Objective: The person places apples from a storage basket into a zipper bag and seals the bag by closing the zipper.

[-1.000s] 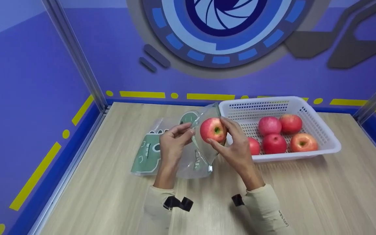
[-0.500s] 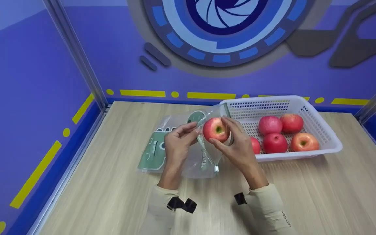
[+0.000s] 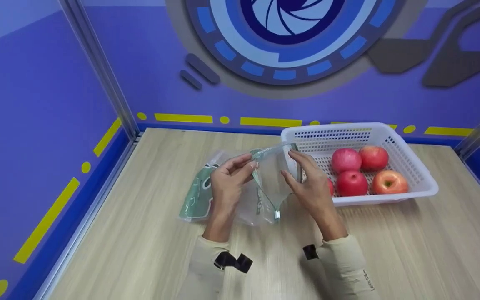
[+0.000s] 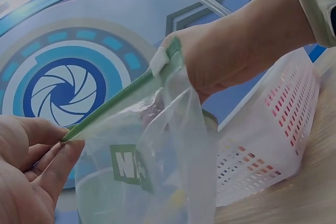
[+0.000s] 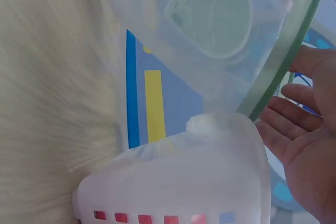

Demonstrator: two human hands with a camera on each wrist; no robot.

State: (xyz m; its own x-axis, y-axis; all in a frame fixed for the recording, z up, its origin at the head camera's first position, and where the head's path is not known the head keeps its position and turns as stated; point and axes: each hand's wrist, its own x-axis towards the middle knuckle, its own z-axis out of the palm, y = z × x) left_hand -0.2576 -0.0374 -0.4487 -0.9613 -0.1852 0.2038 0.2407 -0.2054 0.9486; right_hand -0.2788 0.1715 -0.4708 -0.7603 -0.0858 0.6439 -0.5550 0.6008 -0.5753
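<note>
My left hand [image 3: 228, 183] pinches the green zip edge of a clear zip bag [image 3: 246, 204] between thumb and fingertips. The bag has a green printed pattern and a white slider [image 3: 277, 214]. Its mouth gapes toward the right. My right hand [image 3: 313, 187] is at that mouth, thumb and fingers spread apart with nothing between them. In the right wrist view, the fingers of the right hand [image 5: 310, 124] are beside the green edge of the bag. No apple shows in the bag in the head view; a blurred reddish patch shows through the plastic in the left wrist view.
A white plastic basket [image 3: 421, 177] stands right of the bag, against the back wall. Several red apples [image 3: 351, 183] lie in it, one partly hidden behind my right hand. Purple panels [image 3: 48, 125] with metal posts bound the wooden table [image 3: 140, 233] at the left and back.
The apple that my right hand held at the bag's mouth has been let go and is out of sight. The right fingers have spread. My left hand keeps its pinch on the bag.
</note>
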